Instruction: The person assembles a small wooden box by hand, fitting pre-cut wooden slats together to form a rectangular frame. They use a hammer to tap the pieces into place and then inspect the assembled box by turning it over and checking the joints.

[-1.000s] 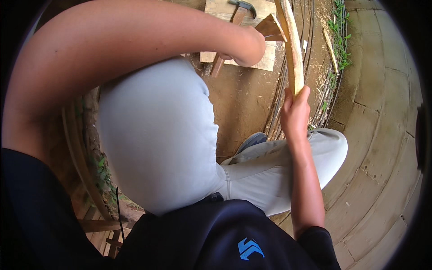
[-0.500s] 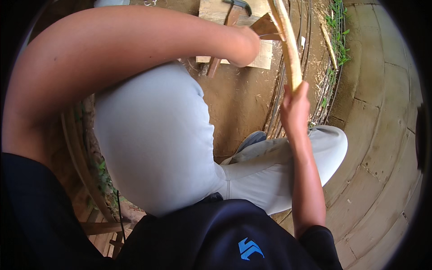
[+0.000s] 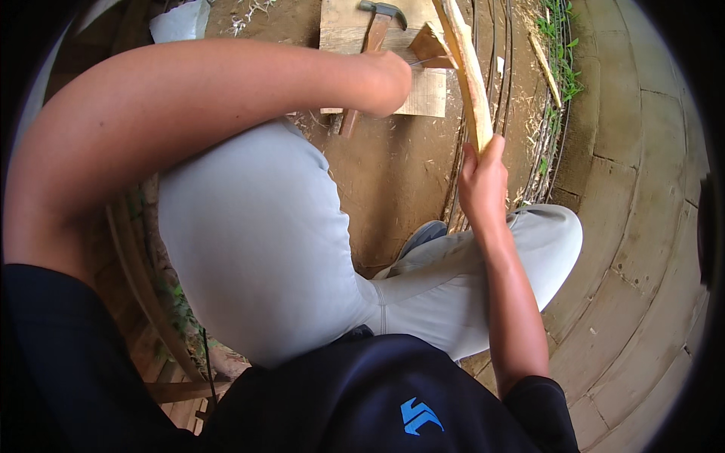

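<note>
My right hand [image 3: 484,180] grips the lower end of a long, pale strip of split wood [image 3: 473,94], which slants up and away to the top of the view. To its left, my left hand [image 3: 387,81] is closed, seen from the back of the wrist. A thin shiny edge runs from it toward the strip, like a blade, but the grip is hidden. Beside that edge, a brown wooden-looking piece [image 3: 429,45] stands against the strip. Just beyond my left hand lies a claw hammer [image 3: 375,34] with a wooden handle, on a flat board [image 3: 343,38].
Dark rods or cables [image 3: 504,75] run along the ground to the right, near wood shavings and green plants [image 3: 568,75]. Stone-like paving [image 3: 619,196] curves down the right side. A whitish block [image 3: 181,21] sits at the upper left. My bent legs [image 3: 257,241] frame the brown ground.
My left hand has drawn a little to the left, away from the strip. The view has shifted slightly, showing more of the hammer and the whitish block. My right hand keeps its grip.
</note>
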